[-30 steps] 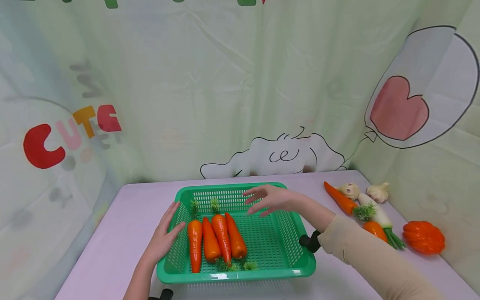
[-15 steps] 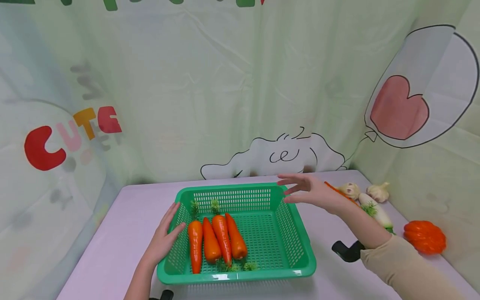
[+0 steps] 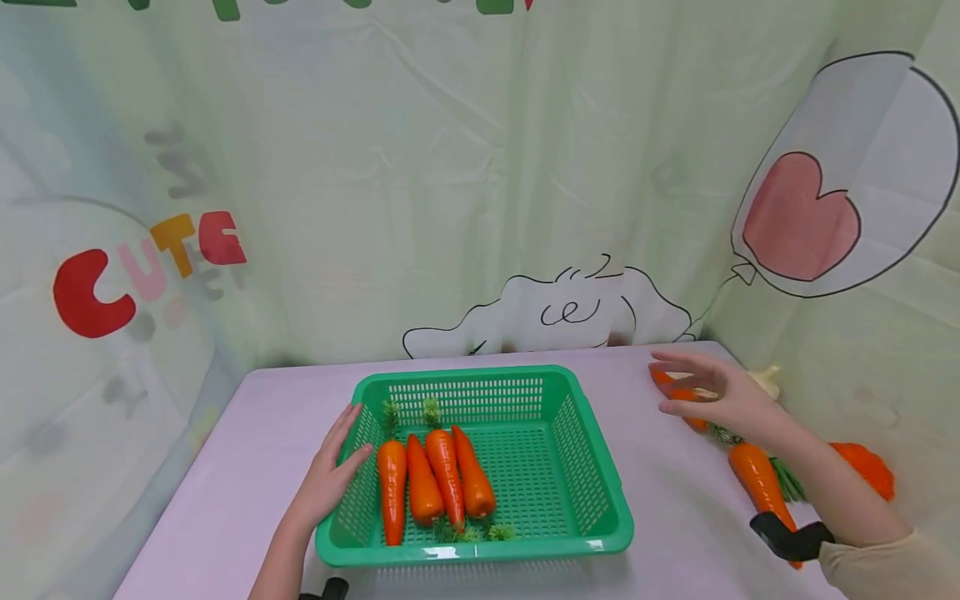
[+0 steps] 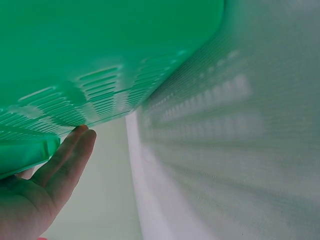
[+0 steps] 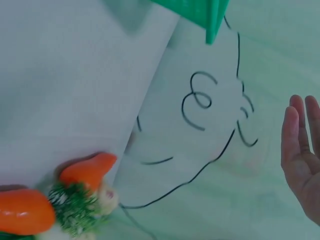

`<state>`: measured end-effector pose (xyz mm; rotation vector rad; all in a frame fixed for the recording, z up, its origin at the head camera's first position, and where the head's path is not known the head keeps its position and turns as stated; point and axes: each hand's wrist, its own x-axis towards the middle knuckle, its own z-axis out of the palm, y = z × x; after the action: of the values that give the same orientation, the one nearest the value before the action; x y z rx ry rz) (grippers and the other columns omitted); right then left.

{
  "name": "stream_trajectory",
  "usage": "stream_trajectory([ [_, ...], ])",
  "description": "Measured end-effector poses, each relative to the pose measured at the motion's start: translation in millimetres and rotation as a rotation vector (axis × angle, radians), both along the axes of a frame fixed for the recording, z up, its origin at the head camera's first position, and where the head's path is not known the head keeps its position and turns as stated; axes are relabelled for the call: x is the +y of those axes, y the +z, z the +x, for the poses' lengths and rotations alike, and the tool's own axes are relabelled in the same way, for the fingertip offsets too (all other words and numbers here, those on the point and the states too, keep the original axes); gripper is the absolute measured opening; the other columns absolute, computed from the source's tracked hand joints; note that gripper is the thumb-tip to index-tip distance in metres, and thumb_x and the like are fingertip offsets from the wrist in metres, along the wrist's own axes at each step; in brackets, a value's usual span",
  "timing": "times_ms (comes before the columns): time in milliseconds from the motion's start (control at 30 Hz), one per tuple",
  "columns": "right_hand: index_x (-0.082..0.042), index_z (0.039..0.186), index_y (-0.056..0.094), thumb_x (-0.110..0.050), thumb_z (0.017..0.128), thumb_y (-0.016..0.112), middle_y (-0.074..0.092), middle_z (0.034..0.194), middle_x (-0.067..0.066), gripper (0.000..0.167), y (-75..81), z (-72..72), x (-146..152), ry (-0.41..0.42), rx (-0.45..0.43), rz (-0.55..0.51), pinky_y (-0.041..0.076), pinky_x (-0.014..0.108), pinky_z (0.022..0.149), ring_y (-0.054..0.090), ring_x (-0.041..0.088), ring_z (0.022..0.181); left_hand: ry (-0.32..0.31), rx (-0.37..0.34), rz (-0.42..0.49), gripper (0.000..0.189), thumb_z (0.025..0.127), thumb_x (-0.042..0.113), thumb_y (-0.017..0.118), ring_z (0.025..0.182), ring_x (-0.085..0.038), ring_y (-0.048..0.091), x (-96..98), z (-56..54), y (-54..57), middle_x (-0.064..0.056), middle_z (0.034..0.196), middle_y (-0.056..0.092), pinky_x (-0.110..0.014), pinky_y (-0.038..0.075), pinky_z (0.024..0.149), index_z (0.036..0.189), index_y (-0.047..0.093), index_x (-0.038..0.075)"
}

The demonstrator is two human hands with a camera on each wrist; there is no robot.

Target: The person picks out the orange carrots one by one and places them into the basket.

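My left hand (image 3: pixel 330 471) rests with straight fingers at the left rim of a green plastic basket (image 3: pixel 472 557); the left wrist view shows its fingers (image 4: pixel 67 162) along the basket's outer wall (image 4: pixel 100 55). Several orange carrots (image 3: pixel 446 475) with green tufts lie in the basket's left half. Over the vegetables at the table's right side hovers my right hand (image 3: pixel 720 392), fingers spread and holding nothing. Below it lies one carrot (image 3: pixel 686 410), partly covered by the fingers, and a nearer carrot (image 3: pixel 757 475) lies by the forearm. In the right wrist view the hand (image 5: pixel 302 160) appears apart from the carrots (image 5: pixel 87 172).
A ribbed orange pumpkin (image 3: pixel 866 467) sits at the right edge, partly behind the forearm. Garlic (image 3: pixel 767 382) shows behind the right hand. The lilac table (image 3: pixel 225 467) meets a printed curtain (image 3: pixel 337 208) at the back and sides.
My right hand has moved from above the basket rightward to over the vegetables, its fingers staying apart. The left hand, the basket and the carrots in it have stayed put.
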<state>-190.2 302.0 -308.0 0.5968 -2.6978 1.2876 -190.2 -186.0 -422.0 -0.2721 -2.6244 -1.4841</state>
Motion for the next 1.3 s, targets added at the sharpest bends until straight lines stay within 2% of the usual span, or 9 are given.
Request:
stream_trajectory([
  [67, -0.010, 0.133, 0.045, -0.008, 0.084, 0.066, 0.053, 0.113, -0.025, 0.054, -6.0, 3.2, 10.6, -0.013, 0.026, -0.009, 0.052, 0.028, 0.071, 0.054, -0.005, 0.094, -0.001, 0.004, 0.001, 0.059, 0.094, 0.023, 0.052, 0.136, -0.037, 0.010, 0.1, 0.2, 0.1, -0.012, 0.152, 0.012, -0.066, 0.015, 0.098, 0.146, 0.024, 0.017],
  [133, -0.011, 0.134, 0.045, -0.006, 0.084, 0.065, 0.051, 0.112, -0.029, 0.054, -11.4, 7.4, 21.0, -0.026, 0.041, -0.017, 0.052, 0.024, 0.067, 0.054, -0.007, 0.093, -0.003, 0.005, 0.003, 0.059, 0.094, 0.023, 0.052, 0.136, -0.037, 0.010, 0.3, 0.3, 0.4, -0.012, 0.152, 0.012, -0.066, 0.015, 0.098, 0.146, 0.024, 0.017],
  [333, -0.014, 0.137, 0.041, -0.005, 0.086, 0.062, 0.046, 0.113, -0.034, 0.056, -28.6, 19.8, 54.2, -0.098, -0.005, -0.002, 0.052, 0.023, 0.064, 0.050, -0.010, 0.093, -0.004, 0.006, 0.009, 0.059, 0.094, 0.023, 0.052, 0.136, -0.037, 0.010, 0.4, 0.2, 0.3, -0.011, 0.152, 0.012, -0.066, 0.015, 0.098, 0.146, 0.024, 0.017],
  [633, -0.007, 0.142, 0.032, -0.018, 0.087, 0.063, 0.033, 0.109, -0.041, 0.064, -69.9, 25.5, 96.6, -0.229, -0.089, 0.094, 0.052, 0.026, 0.061, 0.045, -0.017, 0.087, -0.003, 0.000, 0.011, 0.060, 0.094, 0.022, 0.052, 0.136, -0.038, 0.010, 0.1, -0.4, -0.2, -0.012, 0.152, 0.011, -0.067, 0.015, 0.098, 0.146, 0.024, 0.016],
  [733, -0.001, 0.140, 0.030, -0.023, 0.087, 0.064, 0.039, 0.116, -0.029, 0.068, -82.4, 24.8, 105.6, -0.268, -0.133, 0.140, 0.053, 0.029, 0.061, 0.056, 0.007, 0.095, -0.005, 0.000, 0.015, 0.059, 0.094, 0.021, 0.052, 0.136, -0.037, 0.010, 0.0, -0.4, -0.3, -0.011, 0.152, 0.011, -0.066, 0.015, 0.098, 0.146, 0.024, 0.017],
  [800, 0.004, 0.139, 0.028, -0.027, 0.087, 0.064, 0.046, 0.125, -0.007, 0.070, -89.0, 24.0, 108.9, -0.290, -0.182, 0.167, 0.054, 0.033, 0.063, 0.056, 0.028, 0.100, -0.003, 0.001, 0.015, 0.059, 0.094, 0.021, 0.052, 0.136, -0.037, 0.010, -0.1, -0.4, -0.3, -0.011, 0.152, 0.011, -0.066, 0.015, 0.098, 0.146, 0.024, 0.017],
  [867, 0.008, 0.137, 0.026, -0.029, 0.087, 0.063, 0.041, 0.131, 0.021, 0.072, -94.0, 22.9, 111.4, -0.300, -0.228, 0.190, 0.054, 0.038, 0.065, 0.047, 0.049, 0.102, -0.002, 0.000, 0.015, 0.060, 0.094, 0.022, 0.052, 0.136, -0.037, 0.010, -0.2, -0.5, -0.5, -0.011, 0.152, 0.011, -0.066, 0.015, 0.098, 0.146, 0.024, 0.017],
  [967, 0.012, 0.136, 0.024, -0.030, 0.088, 0.062, 0.028, 0.131, 0.038, 0.074, -101.4, 21.3, 114.6, -0.312, -0.269, 0.208, 0.053, 0.041, 0.067, 0.043, 0.054, 0.104, 0.000, -0.001, 0.012, 0.060, 0.094, 0.022, 0.052, 0.136, -0.038, 0.011, -0.3, -0.8, -0.7, -0.012, 0.152, 0.011, -0.067, 0.015, 0.097, 0.146, 0.024, 0.016],
  [1300, 0.011, 0.137, 0.019, -0.043, 0.086, 0.060, 0.024, 0.130, 0.041, 0.085, -122.6, 14.9, 127.4, -0.355, -0.404, 0.254, 0.050, 0.049, 0.073, 0.040, 0.055, 0.106, 0.002, 0.009, 0.006, 0.060, 0.094, 0.021, 0.052, 0.136, -0.038, 0.012, 0.1, -1.4, -1.0, -0.013, 0.151, 0.012, -0.067, 0.016, 0.097, 0.146, 0.024, 0.014],
])
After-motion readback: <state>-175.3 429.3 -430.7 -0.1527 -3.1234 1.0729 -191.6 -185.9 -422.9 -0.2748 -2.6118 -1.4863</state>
